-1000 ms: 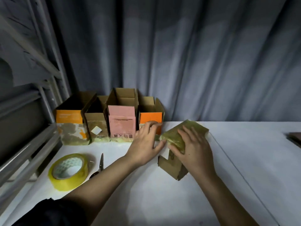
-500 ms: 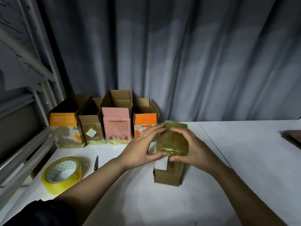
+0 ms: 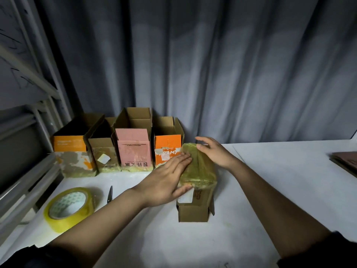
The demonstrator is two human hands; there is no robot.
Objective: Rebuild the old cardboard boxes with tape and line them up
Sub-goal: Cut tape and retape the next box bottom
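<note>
Box (image 3: 195, 207) taped-end up, long axis front-to-back, both hands (image 3: 164, 182) flat on it

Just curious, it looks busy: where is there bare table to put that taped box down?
Bare white table runs right of the taped box, up to the dark flat item. The near edge is free too. The left is crowded: four open boxes, tape roll, scissors.

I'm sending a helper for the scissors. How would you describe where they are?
On the white table, look left of the person's arms, in front of the row of open cardboard boxes. The small metal scissors lie just right of the yellow tape roll: thin, dark and pointed, the only metal item there.
</note>
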